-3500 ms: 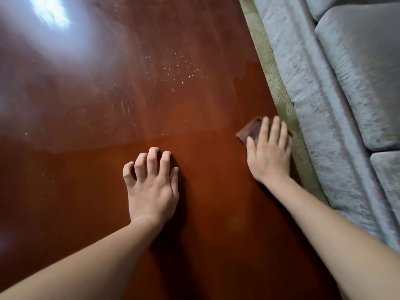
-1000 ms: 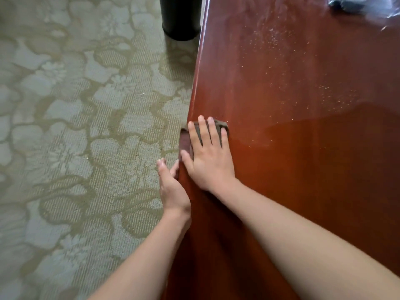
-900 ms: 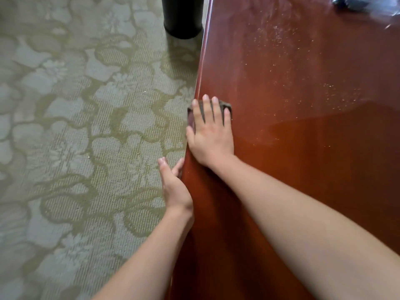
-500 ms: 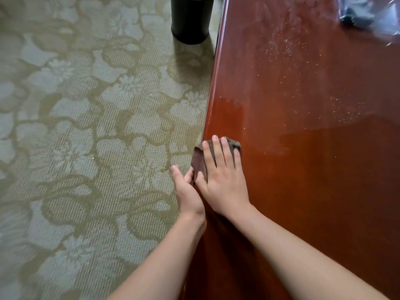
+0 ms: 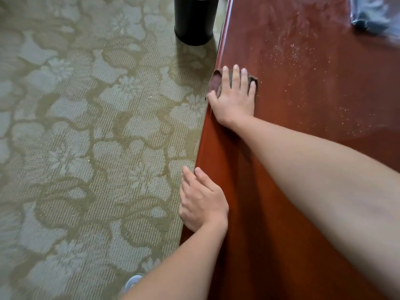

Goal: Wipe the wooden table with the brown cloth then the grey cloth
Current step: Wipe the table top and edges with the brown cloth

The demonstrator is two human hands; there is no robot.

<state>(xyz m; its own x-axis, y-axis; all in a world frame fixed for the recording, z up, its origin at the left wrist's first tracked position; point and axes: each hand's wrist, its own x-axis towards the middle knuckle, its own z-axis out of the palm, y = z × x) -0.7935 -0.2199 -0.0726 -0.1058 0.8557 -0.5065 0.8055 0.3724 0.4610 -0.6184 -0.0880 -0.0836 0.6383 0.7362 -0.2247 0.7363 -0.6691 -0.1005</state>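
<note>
Right hand [image 5: 233, 98] flat on brown cloth [image 5: 216, 82] at table's edge

Fingers straight, pressing cloth onto wooden table [image 5: 303, 159] at its left edge; left hand [image 5: 201, 202] nearer, fingers relaxed against that edge, holding nothing; pale specks [image 5: 287, 53] scattered on wood to the right; black cylindrical bin [image 5: 195, 18] standing on patterned carpet [image 5: 86, 126] beyond.

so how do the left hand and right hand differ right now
The right hand presses flat on the brown cloth on top of the wooden table; the left hand touches no cloth. The right hand is farther away, on the tabletop; the left hand sits nearer, against the table's side edge. Both are bare, with fingers straight.
</note>
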